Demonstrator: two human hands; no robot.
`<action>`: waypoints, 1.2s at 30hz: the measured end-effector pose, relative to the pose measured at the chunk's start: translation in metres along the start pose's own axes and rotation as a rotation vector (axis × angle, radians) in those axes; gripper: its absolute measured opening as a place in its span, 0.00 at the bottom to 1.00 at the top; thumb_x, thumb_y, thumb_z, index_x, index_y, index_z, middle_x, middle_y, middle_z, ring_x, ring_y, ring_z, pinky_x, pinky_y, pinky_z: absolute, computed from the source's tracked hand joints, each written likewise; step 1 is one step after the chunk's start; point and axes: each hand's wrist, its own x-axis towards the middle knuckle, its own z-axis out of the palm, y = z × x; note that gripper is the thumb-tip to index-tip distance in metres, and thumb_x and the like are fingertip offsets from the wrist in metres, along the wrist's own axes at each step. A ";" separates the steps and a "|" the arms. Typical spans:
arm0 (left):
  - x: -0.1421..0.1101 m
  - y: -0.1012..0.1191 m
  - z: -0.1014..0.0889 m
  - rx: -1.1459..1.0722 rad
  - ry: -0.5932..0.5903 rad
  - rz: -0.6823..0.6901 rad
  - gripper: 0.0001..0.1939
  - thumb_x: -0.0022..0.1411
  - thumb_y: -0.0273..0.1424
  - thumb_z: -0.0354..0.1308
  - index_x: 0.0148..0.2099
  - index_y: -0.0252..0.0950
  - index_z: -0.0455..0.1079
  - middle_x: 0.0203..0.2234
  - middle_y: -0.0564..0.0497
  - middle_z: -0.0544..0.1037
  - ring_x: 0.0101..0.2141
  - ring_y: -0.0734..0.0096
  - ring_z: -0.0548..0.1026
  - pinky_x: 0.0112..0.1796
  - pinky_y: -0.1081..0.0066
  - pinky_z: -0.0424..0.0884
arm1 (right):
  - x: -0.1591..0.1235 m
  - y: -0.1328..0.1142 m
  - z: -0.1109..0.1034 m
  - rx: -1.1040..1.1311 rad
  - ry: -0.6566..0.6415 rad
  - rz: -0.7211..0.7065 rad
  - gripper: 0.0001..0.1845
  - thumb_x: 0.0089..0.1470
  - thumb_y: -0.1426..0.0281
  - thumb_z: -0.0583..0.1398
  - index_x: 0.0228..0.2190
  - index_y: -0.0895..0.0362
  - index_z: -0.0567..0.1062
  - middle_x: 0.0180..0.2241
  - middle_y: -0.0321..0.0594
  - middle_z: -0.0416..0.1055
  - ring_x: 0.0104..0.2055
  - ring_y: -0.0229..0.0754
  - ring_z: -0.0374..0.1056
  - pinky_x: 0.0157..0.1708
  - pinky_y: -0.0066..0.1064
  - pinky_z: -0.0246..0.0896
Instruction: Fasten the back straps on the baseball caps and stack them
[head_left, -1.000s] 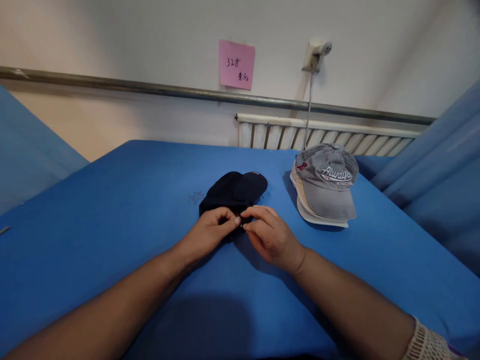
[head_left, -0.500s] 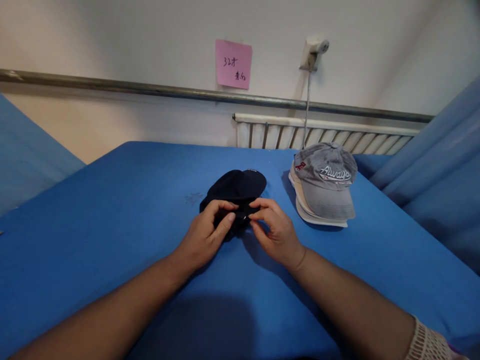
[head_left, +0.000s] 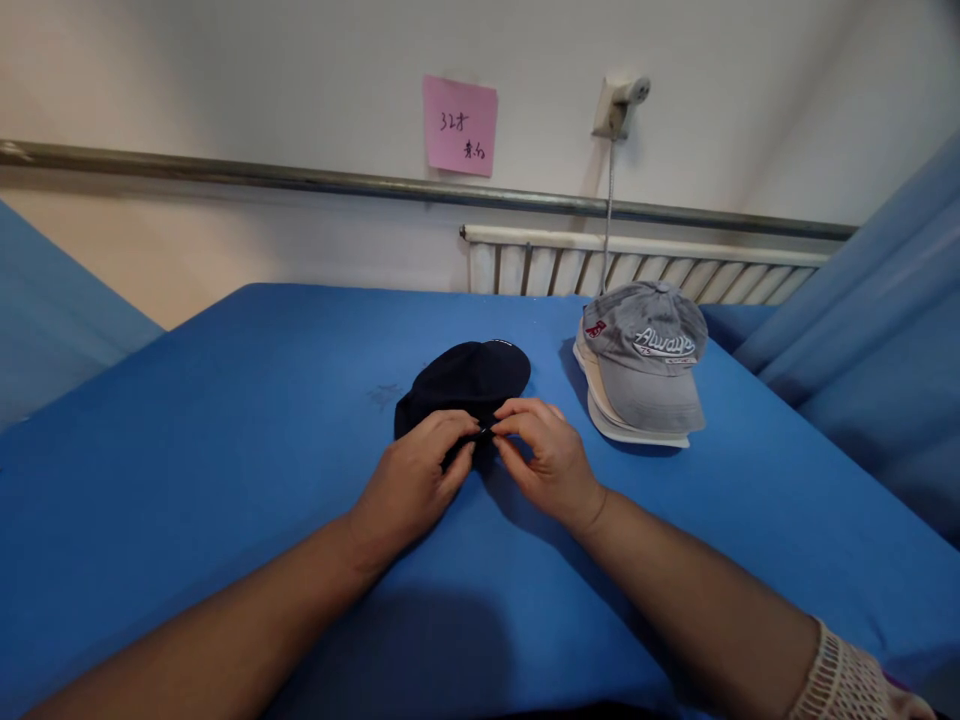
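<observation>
A black baseball cap [head_left: 457,380] lies on the blue-covered table, its brim pointing to the far right and its strap side toward me. My left hand [head_left: 420,470] pinches the near edge of the cap at the strap. From the other side, my right hand [head_left: 547,460] pinches the strap with thumb and fingertips. A small shiny bit, perhaps a buckle, glints between the two sets of fingertips. Most of the strap is hidden behind my fingers.
To the right stands a stack of caps, a grey cap [head_left: 649,350] with white lettering on top of paler ones. Behind the blue table [head_left: 315,330] are a radiator [head_left: 555,265], a metal pipe [head_left: 337,182] and a pink note [head_left: 460,125]. Blue curtains [head_left: 862,330] hang at the sides.
My left hand's fingers have shifted on the strap, opening somewhat and then closing in again. Both hands' fingertips are closer together than half a second ago. The cap stays nearly in place.
</observation>
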 end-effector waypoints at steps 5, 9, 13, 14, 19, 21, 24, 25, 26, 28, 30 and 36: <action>0.007 0.001 -0.003 -0.285 -0.215 -0.257 0.08 0.65 0.32 0.52 0.42 0.37 0.71 0.32 0.52 0.78 0.33 0.68 0.75 0.37 0.67 0.71 | 0.001 0.010 -0.002 0.005 -0.139 0.003 0.06 0.60 0.74 0.58 0.38 0.54 0.74 0.38 0.39 0.78 0.40 0.41 0.73 0.44 0.37 0.62; 0.010 0.000 -0.003 -0.625 -0.275 -0.376 0.07 0.62 0.31 0.55 0.43 0.37 0.66 0.30 0.53 0.74 0.30 0.70 0.73 0.33 0.68 0.70 | 0.002 0.014 -0.001 0.094 -0.178 0.120 0.05 0.59 0.73 0.61 0.37 0.53 0.77 0.33 0.35 0.78 0.35 0.38 0.72 0.41 0.33 0.61; 0.009 0.000 -0.004 -0.796 -0.297 -0.422 0.11 0.62 0.31 0.56 0.47 0.37 0.62 0.29 0.55 0.72 0.28 0.72 0.71 0.32 0.68 0.70 | 0.005 0.012 0.000 0.158 -0.201 0.269 0.04 0.56 0.73 0.62 0.34 0.53 0.78 0.27 0.32 0.75 0.29 0.36 0.69 0.35 0.28 0.60; 0.008 0.000 -0.004 -0.811 -0.297 -0.428 0.12 0.62 0.31 0.56 0.48 0.37 0.62 0.29 0.54 0.72 0.28 0.72 0.71 0.32 0.68 0.70 | 0.005 0.011 0.001 0.179 -0.206 0.304 0.04 0.56 0.73 0.63 0.33 0.54 0.78 0.26 0.31 0.74 0.27 0.35 0.67 0.32 0.27 0.59; 0.007 0.002 -0.003 -0.692 -0.270 -0.395 0.17 0.58 0.31 0.59 0.50 0.37 0.64 0.33 0.51 0.74 0.33 0.69 0.73 0.36 0.65 0.71 | 0.006 0.010 0.003 0.244 -0.256 0.410 0.03 0.56 0.72 0.62 0.32 0.55 0.77 0.23 0.30 0.71 0.23 0.32 0.62 0.26 0.25 0.54; 0.008 0.003 -0.002 -0.609 -0.239 -0.372 0.17 0.56 0.30 0.61 0.48 0.37 0.65 0.35 0.50 0.75 0.36 0.67 0.74 0.39 0.64 0.71 | 0.005 0.011 0.005 0.261 -0.273 0.411 0.03 0.57 0.72 0.61 0.32 0.54 0.77 0.24 0.30 0.71 0.24 0.33 0.63 0.27 0.26 0.55; 0.008 0.005 0.000 -0.587 -0.229 -0.391 0.14 0.55 0.29 0.59 0.46 0.36 0.65 0.30 0.52 0.74 0.32 0.70 0.73 0.35 0.67 0.70 | 0.003 0.013 0.007 0.244 -0.228 0.390 0.02 0.56 0.72 0.62 0.32 0.54 0.76 0.27 0.32 0.72 0.28 0.34 0.65 0.31 0.27 0.59; 0.009 0.005 0.000 -0.606 -0.235 -0.408 0.14 0.55 0.28 0.58 0.45 0.36 0.65 0.28 0.54 0.73 0.29 0.72 0.72 0.32 0.68 0.70 | 0.002 0.014 0.008 0.222 -0.185 0.389 0.01 0.55 0.71 0.63 0.32 0.54 0.75 0.28 0.33 0.72 0.29 0.35 0.65 0.32 0.28 0.60; 0.009 0.006 -0.001 -0.632 -0.240 -0.425 0.13 0.55 0.28 0.58 0.44 0.36 0.65 0.27 0.55 0.73 0.27 0.73 0.72 0.31 0.69 0.69 | 0.002 0.014 0.008 0.197 -0.135 0.388 0.03 0.53 0.71 0.64 0.31 0.54 0.74 0.30 0.34 0.71 0.29 0.36 0.66 0.33 0.29 0.61; 0.010 0.007 -0.001 -0.697 -0.246 -0.454 0.12 0.55 0.28 0.58 0.43 0.36 0.64 0.25 0.56 0.72 0.26 0.74 0.72 0.29 0.70 0.68 | 0.001 0.013 0.009 0.154 -0.061 0.370 0.06 0.52 0.70 0.65 0.28 0.54 0.71 0.31 0.35 0.70 0.31 0.37 0.66 0.34 0.30 0.63; 0.010 0.008 -0.002 -0.759 -0.246 -0.474 0.12 0.55 0.28 0.59 0.42 0.36 0.63 0.24 0.57 0.72 0.25 0.74 0.72 0.29 0.71 0.67 | 0.000 0.012 0.009 0.135 -0.043 0.329 0.08 0.53 0.71 0.64 0.27 0.54 0.69 0.31 0.36 0.70 0.33 0.39 0.67 0.35 0.31 0.64; 0.010 0.008 -0.002 -0.846 -0.207 -0.532 0.13 0.56 0.29 0.61 0.43 0.36 0.63 0.24 0.57 0.72 0.25 0.75 0.71 0.29 0.71 0.67 | 0.001 0.006 0.006 0.189 -0.080 0.273 0.06 0.55 0.76 0.60 0.29 0.54 0.71 0.34 0.38 0.72 0.38 0.40 0.70 0.41 0.34 0.66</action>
